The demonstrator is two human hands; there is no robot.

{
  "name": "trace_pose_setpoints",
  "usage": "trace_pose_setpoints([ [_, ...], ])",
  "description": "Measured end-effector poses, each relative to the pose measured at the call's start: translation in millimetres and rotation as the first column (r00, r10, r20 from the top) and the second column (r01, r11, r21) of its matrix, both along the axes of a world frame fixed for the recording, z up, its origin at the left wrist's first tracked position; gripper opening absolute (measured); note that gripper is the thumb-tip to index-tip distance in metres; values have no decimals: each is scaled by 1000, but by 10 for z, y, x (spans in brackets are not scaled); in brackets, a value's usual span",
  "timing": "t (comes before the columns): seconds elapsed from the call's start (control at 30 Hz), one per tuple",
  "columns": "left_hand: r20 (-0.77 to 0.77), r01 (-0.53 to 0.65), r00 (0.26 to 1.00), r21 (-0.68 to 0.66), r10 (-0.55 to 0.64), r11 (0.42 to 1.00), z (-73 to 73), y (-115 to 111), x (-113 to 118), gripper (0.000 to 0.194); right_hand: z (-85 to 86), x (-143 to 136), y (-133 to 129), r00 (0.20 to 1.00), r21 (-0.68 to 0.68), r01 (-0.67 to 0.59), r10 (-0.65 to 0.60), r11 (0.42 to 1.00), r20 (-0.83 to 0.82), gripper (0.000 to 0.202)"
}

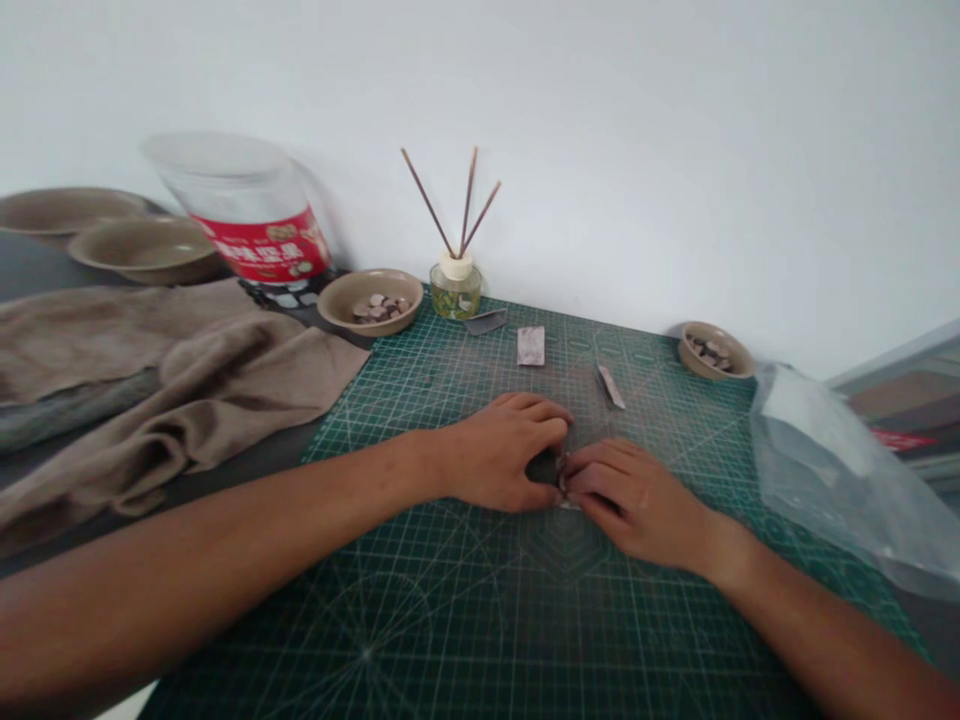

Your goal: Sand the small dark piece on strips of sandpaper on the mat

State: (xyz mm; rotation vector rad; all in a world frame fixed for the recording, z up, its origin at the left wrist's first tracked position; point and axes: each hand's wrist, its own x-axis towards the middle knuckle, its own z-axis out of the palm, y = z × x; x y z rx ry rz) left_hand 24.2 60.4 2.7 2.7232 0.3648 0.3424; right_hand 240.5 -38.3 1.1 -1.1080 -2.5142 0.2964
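Observation:
My left hand [517,450] and my right hand [626,495] meet over the green cutting mat [465,610]. Between their fingertips is a small pale piece [568,502], mostly covered by the fingers, so its kind does not show. Both hands have bent fingers closed in on it. Beyond them on the mat lie a small greyish-pink square [531,346], a narrow pale strip [611,387] and a dark grey flat piece [487,322].
A bowl of small chips [346,300] stands at the back left, another bowl [731,366] at the back right. Nearby are a reed diffuser [455,288], a red-labelled plastic jar [262,245], stacked bowls [146,262], a brown cloth [247,390] and a clear plastic bag [840,470].

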Motion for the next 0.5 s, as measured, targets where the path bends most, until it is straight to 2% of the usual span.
trace_pose_setpoints([
  [0.17, -11, -62, 998, 14, 62, 998, -9, -26, -7, 41, 48, -25, -5, 992, 33, 80, -82, 996, 97, 10],
  [0.37, -27, -42, 999, 24, 43, 999, 10, -12, -11, 41, 56, 11, -59, 995, -5, 28, -28, 1000, 100, 10],
  [0.5, -1, -52, 999, 40, 52, 998, -15, -34, -27, 40, 42, 13, -15, 988, 46, 107, -111, 993, 111, 11],
])
